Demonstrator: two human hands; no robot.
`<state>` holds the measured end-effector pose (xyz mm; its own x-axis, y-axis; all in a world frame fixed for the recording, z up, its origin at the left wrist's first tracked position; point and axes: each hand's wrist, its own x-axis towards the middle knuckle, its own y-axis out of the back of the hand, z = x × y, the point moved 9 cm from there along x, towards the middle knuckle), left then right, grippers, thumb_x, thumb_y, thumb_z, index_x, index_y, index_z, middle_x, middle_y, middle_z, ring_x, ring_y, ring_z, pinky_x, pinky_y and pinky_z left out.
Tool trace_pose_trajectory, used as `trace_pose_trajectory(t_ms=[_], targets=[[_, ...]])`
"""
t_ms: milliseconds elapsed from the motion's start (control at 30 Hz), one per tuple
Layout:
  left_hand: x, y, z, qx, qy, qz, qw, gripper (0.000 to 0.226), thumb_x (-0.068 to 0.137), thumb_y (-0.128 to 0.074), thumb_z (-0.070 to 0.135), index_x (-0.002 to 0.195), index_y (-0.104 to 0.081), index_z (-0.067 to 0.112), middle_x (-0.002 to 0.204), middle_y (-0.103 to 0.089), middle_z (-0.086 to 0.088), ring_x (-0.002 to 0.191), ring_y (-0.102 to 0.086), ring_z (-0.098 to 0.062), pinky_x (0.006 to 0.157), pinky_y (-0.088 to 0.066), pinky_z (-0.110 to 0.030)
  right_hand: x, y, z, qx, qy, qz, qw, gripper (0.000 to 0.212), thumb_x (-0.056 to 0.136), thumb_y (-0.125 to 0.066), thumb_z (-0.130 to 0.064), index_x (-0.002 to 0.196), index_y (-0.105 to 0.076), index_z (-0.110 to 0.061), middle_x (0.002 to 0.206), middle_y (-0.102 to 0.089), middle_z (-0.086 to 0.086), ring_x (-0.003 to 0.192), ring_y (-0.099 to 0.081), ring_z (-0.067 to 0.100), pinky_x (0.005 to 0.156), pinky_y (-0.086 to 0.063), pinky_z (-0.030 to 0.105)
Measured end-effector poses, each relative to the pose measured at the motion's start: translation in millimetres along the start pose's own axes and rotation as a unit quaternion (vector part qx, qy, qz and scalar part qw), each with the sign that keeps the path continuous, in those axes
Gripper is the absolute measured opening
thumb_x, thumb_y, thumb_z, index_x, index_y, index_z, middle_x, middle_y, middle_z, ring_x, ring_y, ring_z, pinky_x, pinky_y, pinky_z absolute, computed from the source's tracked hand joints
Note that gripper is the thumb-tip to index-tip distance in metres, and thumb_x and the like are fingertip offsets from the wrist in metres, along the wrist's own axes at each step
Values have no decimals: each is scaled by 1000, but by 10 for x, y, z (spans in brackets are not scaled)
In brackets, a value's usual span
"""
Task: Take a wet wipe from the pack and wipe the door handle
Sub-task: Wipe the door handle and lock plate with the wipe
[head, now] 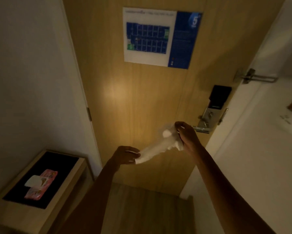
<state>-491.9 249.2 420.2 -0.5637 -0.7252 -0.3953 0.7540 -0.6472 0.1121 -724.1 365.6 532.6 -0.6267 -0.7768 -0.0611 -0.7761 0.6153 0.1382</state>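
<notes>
Hands work as a pair in front of the door (142,98): the left hand (126,155) pinches the near, lower end of the wet wipe (157,147), while the right hand (186,134) grips its bunched upper end. The sheet is stretched between them, probably to unfold it before wiping. Just right of the right hand, the metal door handle (201,128) juts from its lock plate (209,114), not yet touched. Well to the left, the pink pack (40,184) lies on the bench (23,215), flap open, another sheet poking out.

Dim, warm, softly blurred, wide-angle-warped.
</notes>
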Motion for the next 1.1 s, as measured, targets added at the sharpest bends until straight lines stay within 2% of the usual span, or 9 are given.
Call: trace_pose_trajectory(t_ms=[100, 233, 333, 433, 633, 700, 800, 967, 1100], targets=[[58, -275, 158, 30, -6, -51, 998, 28, 74, -78, 7, 102, -71, 5, 86, -75, -7, 68, -73, -13, 63, -60, -26, -14, 182, -284, -75, 7, 12, 997, 12, 94, -56, -27, 89, -67, -25, 97, -69, 9, 85, -67, 25, 77, -55, 41], [92, -658, 696, 73, -115, -43, 990, 52, 71, -82, 24, 118, -60, 21, 103, -69, 0, 93, -67, -16, 69, -54, -21, -58, 272, -566, -131, 31, -24, 991, 10, 94, -57, -17, 95, -67, -18, 86, -66, 4, 67, -62, 13, 52, -50, 18], [68, -1043, 1155, 108, -228, -59, 966, 67, 72, -80, 30, 132, -51, 24, 121, -59, 3, 107, -59, -14, 79, -49, -18, -82, 300, -687, -160, 45, -62, 984, 12, 92, -59, -18, 100, -67, -13, 95, -68, 7, 79, -66, 20, 60, -53, 18], [20, -1329, 1432, 154, -300, -43, 940, 51, 79, -74, 27, 125, -57, 13, 119, -63, -4, 105, -59, -16, 86, -47, -24, -55, 419, -748, -154, 54, -55, 985, 12, 92, -60, -20, 99, -67, -13, 94, -66, 3, 83, -66, 18, 60, -54, 15], [222, -1557, 1406, 213, -250, -89, 940, 43, 81, -68, 44, 106, -66, 9, 100, -68, -4, 89, -64, -17, 77, -51, -24, 77, 886, -734, -130, 36, 35, 990, 12, 93, -58, -12, 97, -68, -9, 84, -68, 3, 77, -65, 16, 58, -52, 14], [210, -1600, 1437, 187, -247, -122, 943, 46, 79, -68, 49, 108, -67, 13, 101, -69, -1, 91, -66, -19, 80, -55, -28, 151, 1045, -614, -85, 2, 44, 995, 13, 92, -59, -15, 101, -67, -10, 88, -69, 8, 85, -68, 23, 70, -57, 22], [159, -1644, 1544, 100, -245, -170, 949, 44, 79, -69, 47, 111, -67, 16, 104, -71, -5, 94, -69, -21, 85, -56, -36, 140, 1205, -259, 54, -57, 9, 997, 42, 87, -67, -36, 119, -62, -10, 116, -65, 17, 109, -63, 35, 88, -56, 42], [107, -1825, 1667, 25, -245, -262, 933, 33, 90, -61, 34, 114, -64, 12, 107, -70, -10, 98, -69, -25, 81, -56, -30, -101, 1163, 606, 265, -150, -20, 952, 72, 85, -55, -60, 136, -44, -11, 128, -58, 24, 116, -58, 37, 98, -48, 44], [134, -1918, 1639, -6, -215, -301, 929, 34, 92, -57, 30, 117, -61, 8, 108, -67, -12, 97, -66, -24, 76, -54, -28, -249, 853, 1034, 246, -186, -71, 949, 80, 84, -44, -70, 145, -30, -19, 139, -52, 20, 126, -52, 37, 111, -33, 53]])
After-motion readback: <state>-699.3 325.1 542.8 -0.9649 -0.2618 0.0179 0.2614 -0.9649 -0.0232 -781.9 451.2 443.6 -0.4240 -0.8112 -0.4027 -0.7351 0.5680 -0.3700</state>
